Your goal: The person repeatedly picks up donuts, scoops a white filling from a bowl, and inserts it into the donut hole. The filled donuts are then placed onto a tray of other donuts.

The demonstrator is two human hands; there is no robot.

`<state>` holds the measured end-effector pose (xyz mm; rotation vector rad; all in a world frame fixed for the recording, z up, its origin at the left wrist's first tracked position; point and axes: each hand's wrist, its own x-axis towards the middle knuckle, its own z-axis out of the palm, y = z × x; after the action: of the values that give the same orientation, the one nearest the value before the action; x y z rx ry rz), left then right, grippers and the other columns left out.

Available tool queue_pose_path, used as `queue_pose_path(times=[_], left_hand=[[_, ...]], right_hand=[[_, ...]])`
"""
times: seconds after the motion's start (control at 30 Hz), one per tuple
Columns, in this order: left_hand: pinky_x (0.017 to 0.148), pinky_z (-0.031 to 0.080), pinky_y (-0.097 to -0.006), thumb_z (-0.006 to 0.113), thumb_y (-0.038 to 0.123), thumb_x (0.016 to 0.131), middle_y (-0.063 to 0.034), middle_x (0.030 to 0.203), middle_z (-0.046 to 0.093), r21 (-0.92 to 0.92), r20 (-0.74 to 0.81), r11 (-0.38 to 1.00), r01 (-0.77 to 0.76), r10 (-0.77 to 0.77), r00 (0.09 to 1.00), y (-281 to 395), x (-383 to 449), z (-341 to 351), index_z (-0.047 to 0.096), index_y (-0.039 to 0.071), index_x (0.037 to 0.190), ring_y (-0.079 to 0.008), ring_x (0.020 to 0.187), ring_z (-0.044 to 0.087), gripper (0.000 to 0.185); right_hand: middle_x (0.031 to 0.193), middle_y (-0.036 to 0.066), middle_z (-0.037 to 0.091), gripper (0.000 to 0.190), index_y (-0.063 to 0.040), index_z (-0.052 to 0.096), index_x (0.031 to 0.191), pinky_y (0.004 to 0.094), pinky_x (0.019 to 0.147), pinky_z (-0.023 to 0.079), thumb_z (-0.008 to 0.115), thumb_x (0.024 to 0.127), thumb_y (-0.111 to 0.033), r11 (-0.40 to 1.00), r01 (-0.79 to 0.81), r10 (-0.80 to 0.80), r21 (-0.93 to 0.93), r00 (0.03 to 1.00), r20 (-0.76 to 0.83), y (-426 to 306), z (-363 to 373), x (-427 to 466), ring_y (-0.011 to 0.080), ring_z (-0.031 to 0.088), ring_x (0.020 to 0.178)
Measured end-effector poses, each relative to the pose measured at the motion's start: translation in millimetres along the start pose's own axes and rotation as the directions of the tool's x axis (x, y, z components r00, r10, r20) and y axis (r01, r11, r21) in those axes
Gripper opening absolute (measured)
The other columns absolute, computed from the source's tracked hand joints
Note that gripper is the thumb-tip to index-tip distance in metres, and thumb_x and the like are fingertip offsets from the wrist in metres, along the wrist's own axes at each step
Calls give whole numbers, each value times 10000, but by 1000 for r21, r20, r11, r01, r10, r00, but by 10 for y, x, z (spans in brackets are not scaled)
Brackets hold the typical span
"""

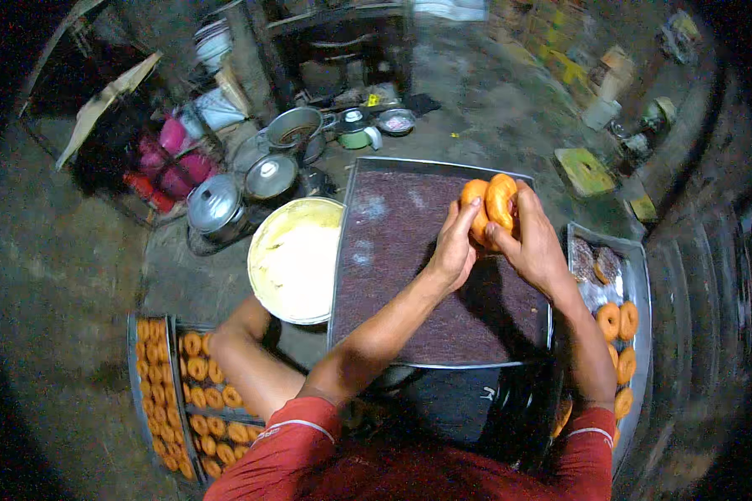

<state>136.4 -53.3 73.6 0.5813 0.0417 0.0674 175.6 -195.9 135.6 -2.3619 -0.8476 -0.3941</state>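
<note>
My left hand (456, 247) and my right hand (534, 241) hold two golden ring doughnuts side by side above a tray. The left-side doughnut (474, 195) rests in my left fingers, with my left thumb on its face. My right hand curls around the other doughnut (500, 203), and my right thumb reaches across the lower part of the pair. Below my hands lies a rectangular tray (388, 282) spread with dark brown sprinkles, marked by a few pale patches. Beside its left edge stands a round tub (264, 250) of pale yellow cream, partly hidden by the tray.
At right, a metal tray (640, 282) holds plain doughnuts (626, 366) and dark-topped ones (606, 263). Trays of doughnuts (210, 397) lie at lower left. Lidded pots (215, 203) and a pan (294, 125) stand ahead on the floor. A yellowish board (584, 171) lies farther right.
</note>
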Motion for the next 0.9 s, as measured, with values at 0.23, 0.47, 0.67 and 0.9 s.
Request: queue_pose_path(times=[0.23,0.47,0.67,0.9], left_hand=[[1056,452,-469,542,252,1009,-88,1294,548,67,-30,981,-182,184,982,1615,-1032,-1365,437,80,1361,-253,1252,545,406],[1081,427,-489,557,127,931,-155,1426,449,306,-375,821,-482,569,732,2312,-1939,-2300,302,85,1519,-300,1312,473,642],[1067,427,-387,586,42,907,-126,1355,443,422,-390,780,-463,617,684,2549,-2237,-2479,368,39,1439,-243,1243,499,575],[961,492,-391,781,119,773,-177,1230,576,903,-304,429,-27,680,668,2445,-1927,-2652,521,60,1319,-278,1092,610,607]], right_hand=[[1366,192,563,697,-47,453,1420,405,1075,449,754,823,-247,791,-92,-266,605,839,474,-1357,1056,647,322,565,1267],[1188,258,626,685,-32,488,1315,434,807,581,778,751,-290,1000,6,16,-28,667,745,-2004,3453,682,365,674,1015],[1276,329,518,616,-7,470,1369,522,1001,463,640,864,-317,955,0,249,-296,537,806,-1888,4355,-189,470,416,1309],[1263,344,522,661,11,477,1335,521,964,497,688,823,-350,934,-194,354,-300,619,701,-1790,4297,21,521,534,1161]])
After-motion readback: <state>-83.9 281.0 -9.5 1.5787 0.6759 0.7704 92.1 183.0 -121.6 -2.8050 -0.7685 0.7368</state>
